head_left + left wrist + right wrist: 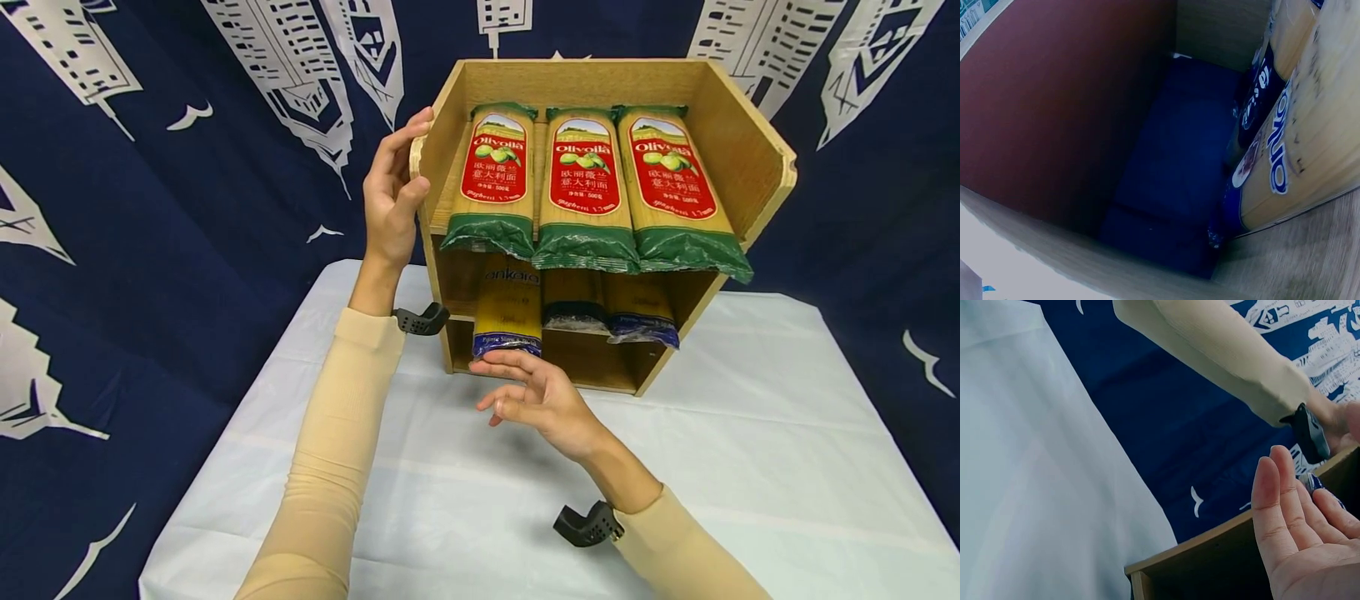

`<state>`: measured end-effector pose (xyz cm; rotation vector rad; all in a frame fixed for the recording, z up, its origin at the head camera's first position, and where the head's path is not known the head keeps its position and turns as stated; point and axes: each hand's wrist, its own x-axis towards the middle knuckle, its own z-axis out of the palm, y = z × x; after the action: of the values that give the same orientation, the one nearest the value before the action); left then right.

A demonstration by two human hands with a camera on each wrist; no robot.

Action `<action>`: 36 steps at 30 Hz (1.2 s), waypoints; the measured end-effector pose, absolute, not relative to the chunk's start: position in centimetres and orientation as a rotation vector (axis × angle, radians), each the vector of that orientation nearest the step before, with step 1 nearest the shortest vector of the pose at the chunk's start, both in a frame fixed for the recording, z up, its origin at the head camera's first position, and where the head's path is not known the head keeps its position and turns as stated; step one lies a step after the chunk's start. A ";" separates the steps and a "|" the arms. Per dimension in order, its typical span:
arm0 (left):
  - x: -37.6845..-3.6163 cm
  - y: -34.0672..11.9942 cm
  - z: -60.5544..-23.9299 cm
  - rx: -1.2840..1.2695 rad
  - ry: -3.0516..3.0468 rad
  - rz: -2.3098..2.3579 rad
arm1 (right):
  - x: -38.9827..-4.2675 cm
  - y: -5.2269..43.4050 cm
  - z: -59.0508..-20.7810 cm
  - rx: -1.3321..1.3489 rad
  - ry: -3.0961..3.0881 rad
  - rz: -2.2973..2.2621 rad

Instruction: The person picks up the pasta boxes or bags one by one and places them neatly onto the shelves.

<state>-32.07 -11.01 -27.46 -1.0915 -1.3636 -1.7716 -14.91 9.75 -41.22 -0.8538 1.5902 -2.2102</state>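
A wooden shelf box (750, 158) stands on a white-covered table (750, 467). Three red-and-green Olivoila spaghetti packs (585, 187) lie side by side on its upper shelf. On the lower shelf a yellow Ankara pasta pack (508, 308) (1297, 144) sticks out at the front left. My left hand (390, 196) rests against the shelf's left side wall, fingers fairly straight up to the top corner, thumb at the front edge. Palm up with relaxed fingers, my right hand (528, 392) (1297, 525) hovers just below the Ankara pack's blue end and holds nothing.
Two more dark-ended pasta packs (641, 312) lie deeper on the lower shelf. A navy backdrop with white buildings (150, 208) hangs behind and to both sides. The white cloth stretches in front of the shelf. My left forearm (1222, 350) crosses the right wrist view.
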 end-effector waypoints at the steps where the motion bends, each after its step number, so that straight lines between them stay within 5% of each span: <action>1: -32.1 -11.0 -27.5 -1.093 -1.364 -1.772 | -15.1 9.8 -41.2 -0.846 1.594 -2.212; 36: -32.2 -11.1 -27.6 -1.105 -1.370 -1.773 | -18.8 10.0 -40.2 -0.681 1.727 -2.241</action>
<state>-32.24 -11.07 -27.61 -1.1050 -1.3702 -1.7729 -18.79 9.98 -40.24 -0.6814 1.7274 -2.2407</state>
